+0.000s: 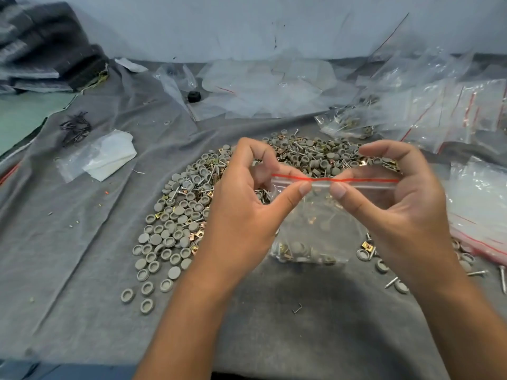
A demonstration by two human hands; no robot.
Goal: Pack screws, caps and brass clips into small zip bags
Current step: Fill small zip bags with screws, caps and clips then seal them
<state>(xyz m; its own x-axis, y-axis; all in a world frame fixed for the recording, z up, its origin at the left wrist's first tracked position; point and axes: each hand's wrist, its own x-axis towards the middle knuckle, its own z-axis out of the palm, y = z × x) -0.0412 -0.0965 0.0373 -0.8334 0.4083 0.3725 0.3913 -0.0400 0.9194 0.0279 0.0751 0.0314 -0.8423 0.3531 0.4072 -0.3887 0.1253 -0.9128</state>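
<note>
A small clear zip bag (315,229) with a red line along its top hangs between both hands above the grey cloth. My left hand (247,198) pinches the left part of the zip strip between thumb and fingers. My right hand (395,198) pinches the right part the same way. Caps, screws and brass clips lie in the bag's bottom. Behind and to the left spreads a large heap of grey caps (175,229), mixed with screws (296,152) and brass clips (367,246).
Grey cloth (82,270) covers the table. Empty zip bags with red lines (452,111) pile up at the right; filled ones (345,124) lie behind the heap. A white folded plastic piece (107,154), black rubber bands (75,127) and a black cap (194,96) lie farther back.
</note>
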